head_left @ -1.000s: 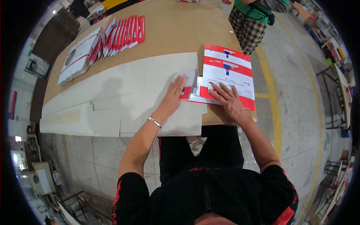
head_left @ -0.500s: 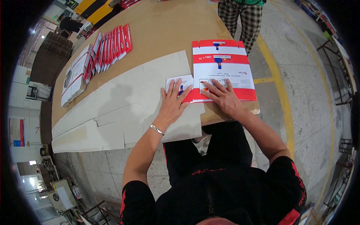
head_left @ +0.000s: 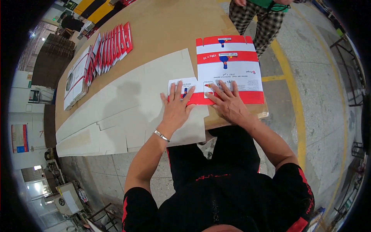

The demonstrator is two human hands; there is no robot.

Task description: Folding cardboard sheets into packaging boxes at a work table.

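A flat red-and-white printed carton blank [head_left: 232,71] lies at the table's right end, with blue figures on its panels. A smaller side panel [head_left: 190,82] sticks out to its left over the grey cardboard. My left hand [head_left: 176,110] rests on this side panel, palm down and fingers spread. On the near red band of the main panel lies my right hand [head_left: 232,106], its fingers also apart and stretched forward. Neither hand grips anything; both press or rest on the carton blank from above.
Grey cardboard sheets [head_left: 116,112] cover the near part of the brown table [head_left: 166,27]. A fanned row of folded red-and-white cartons [head_left: 112,48] stands at the far left, beside a flat bundle [head_left: 77,79]. Another person in checked trousers [head_left: 251,21] stands beyond the right end.
My left hand has shifted slightly left on the side panel. The right hand stays almost in place. The other person has shifted to the right, and a hand of theirs now shows.
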